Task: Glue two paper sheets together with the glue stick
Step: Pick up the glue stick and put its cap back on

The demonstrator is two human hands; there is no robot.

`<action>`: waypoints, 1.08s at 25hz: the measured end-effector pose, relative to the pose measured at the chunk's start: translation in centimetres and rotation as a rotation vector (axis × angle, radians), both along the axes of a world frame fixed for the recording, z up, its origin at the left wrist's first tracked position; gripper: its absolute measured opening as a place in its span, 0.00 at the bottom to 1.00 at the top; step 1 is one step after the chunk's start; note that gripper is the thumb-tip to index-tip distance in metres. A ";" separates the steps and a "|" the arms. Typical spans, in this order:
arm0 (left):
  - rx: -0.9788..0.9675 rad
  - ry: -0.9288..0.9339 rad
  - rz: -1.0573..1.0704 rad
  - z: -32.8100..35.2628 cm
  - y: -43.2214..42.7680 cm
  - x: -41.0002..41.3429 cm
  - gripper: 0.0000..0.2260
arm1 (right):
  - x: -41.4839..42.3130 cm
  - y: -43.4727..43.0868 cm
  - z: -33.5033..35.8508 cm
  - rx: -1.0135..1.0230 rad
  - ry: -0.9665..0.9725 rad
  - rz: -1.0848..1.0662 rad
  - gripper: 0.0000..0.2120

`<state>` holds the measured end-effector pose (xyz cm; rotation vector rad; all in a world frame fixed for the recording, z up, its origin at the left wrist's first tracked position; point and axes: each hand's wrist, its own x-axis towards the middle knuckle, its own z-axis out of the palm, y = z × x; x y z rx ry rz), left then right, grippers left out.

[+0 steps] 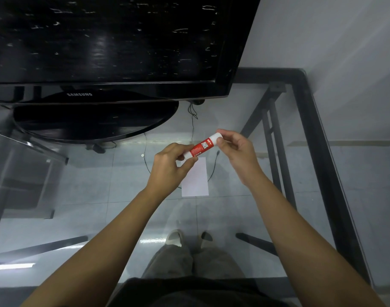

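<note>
Left hand (167,168) and right hand (239,152) fingers (221,142) are pinching opposite ends of the glue stick (203,146); uncapping, judged in hand, is calling for a pull apart.

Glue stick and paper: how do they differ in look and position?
The glue stick is a red and white tube; the paper is a flat, white sheet. The glue stick is held tilted between the left hand and the right hand; the paper lies on the glass table, untouched. Both are partly white.
</note>
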<state>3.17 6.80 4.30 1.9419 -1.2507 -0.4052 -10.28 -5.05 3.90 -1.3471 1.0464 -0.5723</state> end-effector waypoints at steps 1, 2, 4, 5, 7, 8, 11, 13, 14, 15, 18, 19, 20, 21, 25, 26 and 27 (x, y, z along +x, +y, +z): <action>-0.021 0.010 0.009 -0.1 0.0 -0.1 0.14 | 0.1 0.1 -0.1 0.032 -0.032 -0.019 0.15; -0.039 0.020 0.018 -0.1 -0.1 -0.2 0.14 | 0.3 0.4 -0.2 0.086 -0.075 -0.042 0.17; -0.071 0.026 0.016 -0.3 -0.3 -0.4 0.14 | 0.6 0.7 -0.4 0.231 -0.143 -0.039 0.18; -0.075 0.024 0.003 -0.6 -0.4 -0.4 0.14 | 0.8 0.9 -0.6 0.270 -0.147 -0.013 0.15; -0.008 0.011 -0.047 -1.3 -0.6 -0.4 0.16 | 1.0 0.7 -1.2 0.227 -0.075 -0.026 0.08; 0.066 -0.002 -0.073 -1.9 -0.7 -0.3 0.18 | 1.1 0.5 -1.3 0.154 -0.017 -0.065 0.07; 0.287 -0.066 -0.049 -4.7 0.1 0.8 0.22 | 0.9 -0.5 -1.5 -0.071 0.131 -0.091 0.10; 0.403 -0.161 -0.019 -6.4 1.0 1.9 0.23 | 0.7 -0.9 -1.9 -0.181 0.207 -0.047 0.12; 0.463 -0.200 -0.013 -7.1 1.3 2.5 0.23 | 0.6 -1.1 -2.3 -0.227 0.240 -0.024 0.12; 0.516 -0.233 -0.014 -7.6 1.7 3.0 0.24 | 0.5 -1.3 -2.6 -0.268 0.263 -0.005 0.13; 0.654 -0.301 -0.039 -8.6 2.1 3.7 0.25 | 0.5 -1.6 -3.6 -0.339 0.323 0.036 0.14; 0.677 -0.321 -0.048 -8.9 2.2 3.7 0.25 | 0.5 -1.6 -3.8 -0.368 0.338 0.044 0.14; 0.690 -0.333 -0.052 -9.1 2.2 3.7 0.25 | 0.4 -1.6 -3.9 -0.386 0.359 0.049 0.13; 0.694 -0.347 -0.052 -9.3 2.3 3.7 0.25 | 0.4 -1.5 -4.2 -0.402 0.364 0.050 0.13; 0.692 -0.355 -0.051 -9.3 2.3 3.7 0.25 | 0.2 -1.4 -4.6 -0.408 0.394 0.072 0.19; 0.686 -0.349 -0.056 -9.2 2.3 3.7 0.25 | 0.1 -1.2 -4.3 -0.387 0.405 0.090 0.24; 0.674 -0.332 -0.057 -9.2 2.3 3.9 0.25 | -0.1 -1.2 -4.3 -0.353 0.387 0.099 0.29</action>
